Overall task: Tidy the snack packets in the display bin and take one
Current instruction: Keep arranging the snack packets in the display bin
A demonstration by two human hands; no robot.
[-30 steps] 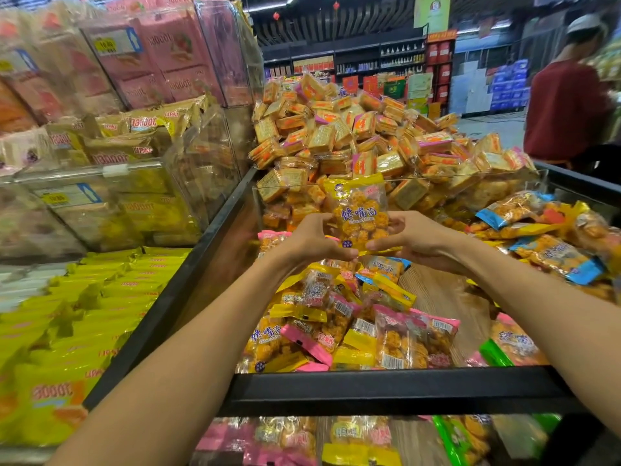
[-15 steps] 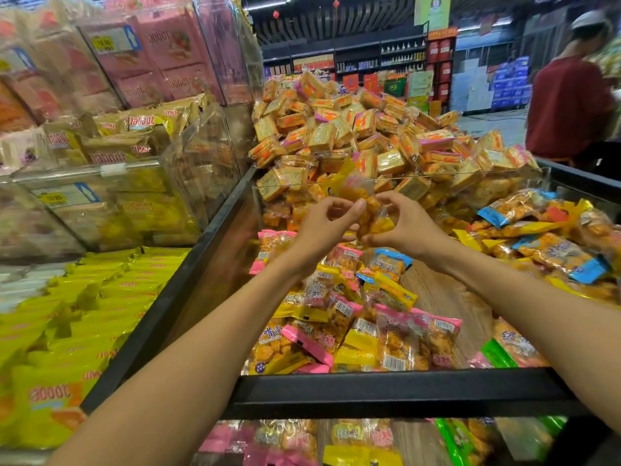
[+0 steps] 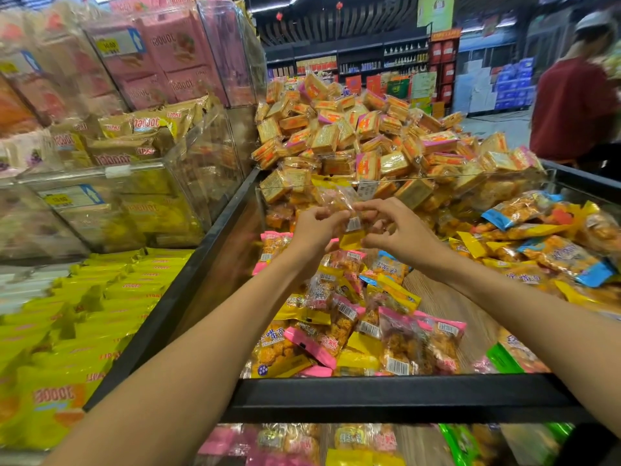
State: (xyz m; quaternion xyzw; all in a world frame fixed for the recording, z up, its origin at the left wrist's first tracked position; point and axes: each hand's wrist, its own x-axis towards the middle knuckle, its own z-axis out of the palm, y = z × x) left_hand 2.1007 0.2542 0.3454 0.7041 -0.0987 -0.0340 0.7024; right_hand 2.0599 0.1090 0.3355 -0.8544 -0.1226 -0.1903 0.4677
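A yellow snack packet (image 3: 342, 205) with orange pieces inside hangs in the air over the black-framed display bin (image 3: 386, 388). My left hand (image 3: 314, 227) pinches its left side and my right hand (image 3: 391, 227) pinches its right side, fingers curled. The packet is turned so its barcode back faces me, and it is blurred. Below my hands lie several loose packets (image 3: 353, 317) in yellow, pink and blue, partly covering the bin's wooden floor (image 3: 440, 301).
A heap of square cracker packs (image 3: 363, 136) rises behind a clear divider. Clear boxes of pink and yellow wafer bags (image 3: 141, 136) stand at left, yellow bags (image 3: 100, 307) below them. More packets (image 3: 551, 237) pile at right. A person in red (image 3: 571, 105) stands far right.
Both hands have lifted the yellow packet a little and turned it over, from its printed front facing me to its barcode back. The hands have moved closer together.
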